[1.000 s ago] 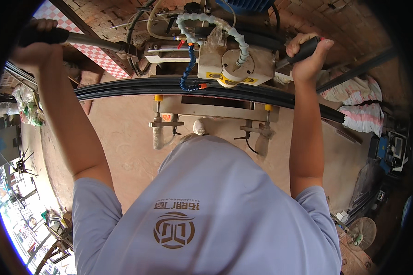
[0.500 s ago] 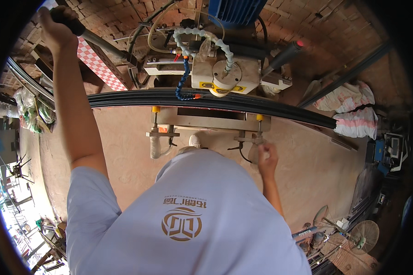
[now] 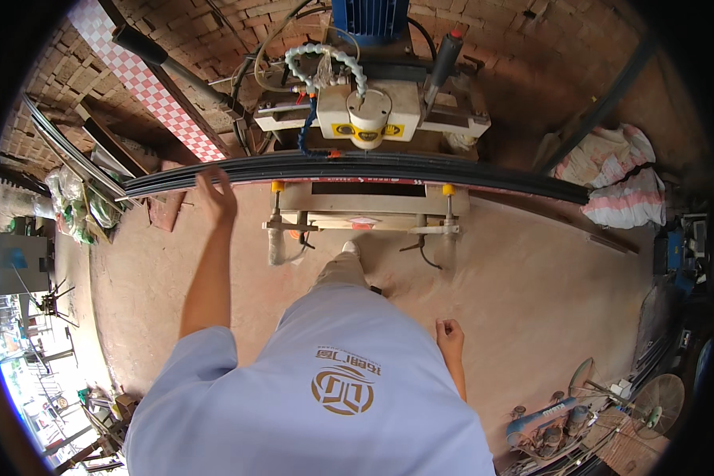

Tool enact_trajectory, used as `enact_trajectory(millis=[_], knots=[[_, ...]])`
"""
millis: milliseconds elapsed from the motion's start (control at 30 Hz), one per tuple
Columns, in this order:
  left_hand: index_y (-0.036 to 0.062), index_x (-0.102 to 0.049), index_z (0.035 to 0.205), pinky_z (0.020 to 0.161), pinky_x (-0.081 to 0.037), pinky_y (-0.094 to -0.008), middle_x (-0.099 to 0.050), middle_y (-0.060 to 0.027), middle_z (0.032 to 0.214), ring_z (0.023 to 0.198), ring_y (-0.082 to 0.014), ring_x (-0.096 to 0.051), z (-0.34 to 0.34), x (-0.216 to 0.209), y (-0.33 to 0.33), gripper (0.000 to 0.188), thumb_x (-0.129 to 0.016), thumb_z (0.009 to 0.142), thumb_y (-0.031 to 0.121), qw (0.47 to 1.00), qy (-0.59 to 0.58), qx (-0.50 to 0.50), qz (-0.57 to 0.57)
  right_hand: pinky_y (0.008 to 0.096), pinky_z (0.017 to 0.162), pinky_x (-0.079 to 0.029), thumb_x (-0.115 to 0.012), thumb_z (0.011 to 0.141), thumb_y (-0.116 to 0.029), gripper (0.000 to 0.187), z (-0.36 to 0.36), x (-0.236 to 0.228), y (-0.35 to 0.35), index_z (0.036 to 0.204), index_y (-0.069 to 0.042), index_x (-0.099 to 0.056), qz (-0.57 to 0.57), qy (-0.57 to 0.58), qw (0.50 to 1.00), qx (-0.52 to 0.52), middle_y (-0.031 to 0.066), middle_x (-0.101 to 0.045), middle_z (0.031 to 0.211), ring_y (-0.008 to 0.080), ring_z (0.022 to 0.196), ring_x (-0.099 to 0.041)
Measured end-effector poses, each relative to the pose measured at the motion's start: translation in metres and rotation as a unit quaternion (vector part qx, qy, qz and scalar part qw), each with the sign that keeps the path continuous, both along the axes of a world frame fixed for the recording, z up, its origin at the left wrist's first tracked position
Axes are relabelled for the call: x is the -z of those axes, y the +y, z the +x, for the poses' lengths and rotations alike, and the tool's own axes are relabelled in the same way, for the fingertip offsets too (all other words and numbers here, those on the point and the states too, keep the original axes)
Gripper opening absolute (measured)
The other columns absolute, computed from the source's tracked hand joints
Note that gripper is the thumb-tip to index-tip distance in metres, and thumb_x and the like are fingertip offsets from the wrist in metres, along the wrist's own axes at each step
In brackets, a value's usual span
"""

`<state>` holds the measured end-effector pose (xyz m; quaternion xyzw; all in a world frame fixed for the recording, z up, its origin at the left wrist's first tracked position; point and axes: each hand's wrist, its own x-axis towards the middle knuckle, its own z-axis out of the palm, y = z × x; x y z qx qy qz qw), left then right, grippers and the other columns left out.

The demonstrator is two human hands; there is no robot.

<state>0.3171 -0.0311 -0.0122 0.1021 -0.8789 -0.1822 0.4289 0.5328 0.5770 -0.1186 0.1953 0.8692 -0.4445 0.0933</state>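
The left hand (image 3: pixel 216 198) is part-open, fingers slightly bent and parted, over the near edge of the long black profiles (image 3: pixel 452 169) toward their left end; no grip shows, and contact cannot be told; the right hand (image 3: pixel 451 339) is loosely curled beside the shirt, its inside hidden, so whether it holds anything cannot be told. The profiles lie crosswise between the person and the machine's pale milling head (image 3: pixel 408 107); two yellow-capped clamps (image 3: pixel 449 190) stand on the near side; a black-handled lever (image 3: pixel 446 59) rises beside the head, a blue motor (image 3: pixel 369 20) behind; pink-and-white woven sacks (image 3: pixel 627 202) crowd the profiles' right end; a round fan (image 3: pixel 658 404) and blue air compressor (image 3: pixel 541 420) stand at lower right.
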Motion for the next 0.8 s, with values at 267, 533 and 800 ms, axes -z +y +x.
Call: enact_trajectory(millis=[267, 533, 800], knots=[[0.0098, -0.051, 0.136, 0.103, -0.045, -0.0465, -0.054, -0.0174, 0.135, 0.123, -0.0362, -0.052, 0.105, 0.167, -0.037, 0.06, -0.065, 0.082, 0.03, 0.841, -0.509, -0.09, 0.16, 0.029, 0.056, -0.039, -0.067, 0.089, -0.017, 0.034, 0.118, 0.03, 0.067, 0.067, -0.004, -0.045, -0.101, -0.046, 0.982, 0.154, -0.0002, -0.046, 0.062, 0.0096, 0.06, -0.041], [0.0037, -0.042, 0.144, 0.11, -0.041, -0.0434, -0.048, -0.0198, 0.144, 0.13, -0.0383, -0.048, 0.036, 0.214, -0.056, 0.072, -0.065, 0.08, 0.024, 0.866, -0.466, 0.04, 0.177, 0.0269, 0.055, -0.039, -0.065, 0.092, -0.015, 0.03, 0.173, 0.025, 0.024, 0.069, -0.005, -0.049, -0.05, -0.1, 0.972, 0.208, -0.0014, -0.049, 0.063, 0.0087, 0.061, -0.044], [0.0097, -0.016, 0.156, 0.116, -0.034, -0.0414, -0.02, -0.0073, 0.162, 0.147, -0.0315, -0.026, -0.019, 0.225, -0.062, 0.087, -0.06, 0.081, 0.015, 0.78, -0.607, 0.077, 0.135, 0.0265, 0.054, -0.04, -0.064, 0.094, -0.015, 0.028, 0.124, -0.022, -0.06, 0.07, -0.005, -0.053, 0.035, -0.134, 0.987, 0.081, -0.0012, -0.051, 0.063, 0.0087, 0.061, -0.046]])
